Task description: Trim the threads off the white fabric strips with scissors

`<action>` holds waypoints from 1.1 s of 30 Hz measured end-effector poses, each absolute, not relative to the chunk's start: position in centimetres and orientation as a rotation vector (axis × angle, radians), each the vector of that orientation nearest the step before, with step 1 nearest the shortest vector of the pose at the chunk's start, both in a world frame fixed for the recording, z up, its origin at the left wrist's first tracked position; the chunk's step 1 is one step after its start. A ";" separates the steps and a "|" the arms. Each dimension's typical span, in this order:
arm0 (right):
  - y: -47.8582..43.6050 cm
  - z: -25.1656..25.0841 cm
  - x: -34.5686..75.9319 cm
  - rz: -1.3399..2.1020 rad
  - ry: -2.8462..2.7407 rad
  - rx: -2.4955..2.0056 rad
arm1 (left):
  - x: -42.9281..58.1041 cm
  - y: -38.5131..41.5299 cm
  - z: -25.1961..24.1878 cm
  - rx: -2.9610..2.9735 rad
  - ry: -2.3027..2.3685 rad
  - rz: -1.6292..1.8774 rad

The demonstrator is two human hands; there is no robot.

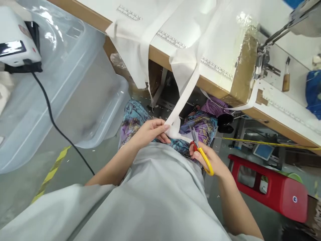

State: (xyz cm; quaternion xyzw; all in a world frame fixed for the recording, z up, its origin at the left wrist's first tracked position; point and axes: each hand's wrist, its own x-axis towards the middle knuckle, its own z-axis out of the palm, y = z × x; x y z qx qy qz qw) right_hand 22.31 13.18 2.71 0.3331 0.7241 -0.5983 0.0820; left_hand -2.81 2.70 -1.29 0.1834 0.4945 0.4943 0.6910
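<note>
**Got a white strip [181, 101] in left hand [155, 130], scissors [202, 154] in right hand [212, 158]**

Draped over the front edge of the bench [160, 58], left of the sewing machine [308, 25], and pinched between left thumb and fingers at the low end. Long axis slanting from that edge down and leftward to the pinch. Right fingers curled round the yellow-and-red handles, tips pointing away from the body, just beside the loose tail. So: strip off to the left of the right hand, left hand nearer, actually touching. Can't tell about any right-hand grip on the tail.

Writing-wise, ruler scales [217, 68] along the bench's front edge, numbers too small to read. Round sticker [295, 199] on the red stool [281, 194], unreadable too.
</note>
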 end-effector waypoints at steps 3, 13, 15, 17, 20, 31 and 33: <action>13.6 2.9 21.6 -1.686 2.180 0.915 | -2.8 2.4 -1.4 0.410 1.089 1.075; 15.9 2.0 20.2 -1.423 2.203 0.716 | -2.2 2.3 -1.9 0.400 1.080 1.016; 16.3 2.0 19.7 -1.384 2.205 0.663 | -2.1 2.3 -1.7 0.388 1.097 1.019; 16.5 2.0 19.2 -1.350 2.222 0.625 | -2.0 2.3 -1.5 0.374 1.115 1.021; 16.6 2.0 18.8 -1.309 2.251 0.605 | -1.9 2.3 -1.2 0.365 1.138 1.012; 16.2 1.6 19.3 -1.141 2.417 0.705 | -1.4 2.5 -1.4 0.332 1.161 0.990; 16.0 1.5 19.3 -1.102 2.440 0.726 | -1.4 2.6 -1.5 0.329 1.154 0.987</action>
